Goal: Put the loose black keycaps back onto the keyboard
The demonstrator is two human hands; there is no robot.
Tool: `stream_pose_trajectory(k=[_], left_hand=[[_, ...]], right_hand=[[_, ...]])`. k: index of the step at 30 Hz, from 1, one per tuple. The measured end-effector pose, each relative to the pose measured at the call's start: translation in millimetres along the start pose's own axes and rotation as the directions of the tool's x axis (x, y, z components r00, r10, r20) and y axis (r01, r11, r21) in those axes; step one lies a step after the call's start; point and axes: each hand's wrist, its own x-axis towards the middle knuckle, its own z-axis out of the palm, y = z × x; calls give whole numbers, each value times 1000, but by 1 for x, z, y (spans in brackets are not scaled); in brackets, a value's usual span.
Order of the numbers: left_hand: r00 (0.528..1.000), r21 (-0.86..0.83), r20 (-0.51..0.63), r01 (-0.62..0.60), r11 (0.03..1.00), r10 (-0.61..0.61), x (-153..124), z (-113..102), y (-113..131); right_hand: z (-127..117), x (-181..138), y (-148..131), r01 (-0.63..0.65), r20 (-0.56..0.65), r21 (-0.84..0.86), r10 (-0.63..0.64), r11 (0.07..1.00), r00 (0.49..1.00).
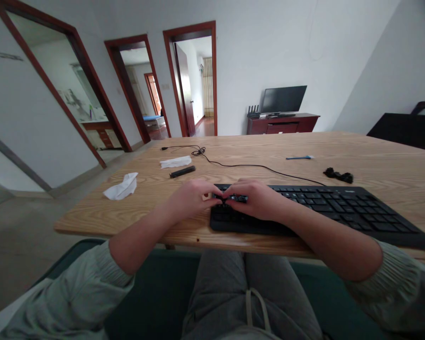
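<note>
Work looks unfinished from here, how much remains unclear: left hand and right hand pinch a dark piece between their fingers over the left end of the keyboard on the desk.

One camera sits on the person's head and faces forward and down, near above the lap, left hand, right hand and desk, reaching the farther wall.
</note>
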Motion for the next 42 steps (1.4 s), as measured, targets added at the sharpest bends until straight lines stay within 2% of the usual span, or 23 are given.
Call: stream_pose_trajectory(k=[3, 6, 14, 20, 26, 32, 42], left_hand=[[996, 6, 86, -28, 1000, 27, -6, 0, -5], [991, 23, 122, -54, 998, 51, -9, 1, -10], [984, 77, 111, -147, 986, 138, -14, 8, -16], [972, 188, 126, -220, 957, 199, -18, 6, -14], [963, 274, 141, -261, 925, 230, -27, 5, -9], [962, 327, 86, -275, 904, 261, -27, 11, -11], [962, 301, 1, -259, 918, 271, -23, 17, -13]], right_hand=[[5, 2, 1, 33, 48, -77, -29, 996, 998], [8, 5, 3, 47, 90, -83, -39, 995, 995], [10, 3, 3, 110, 80, -14, -109, 994, 991], [11, 0, 1, 93, 76, -52, -89, 994, 993], [10, 0, -1, 127, 67, -70, -122, 989, 990], [11, 0, 2, 121, 58, -54, -117, 991, 991], [12, 2, 5, 100, 64, -47, -97, 994, 993]])
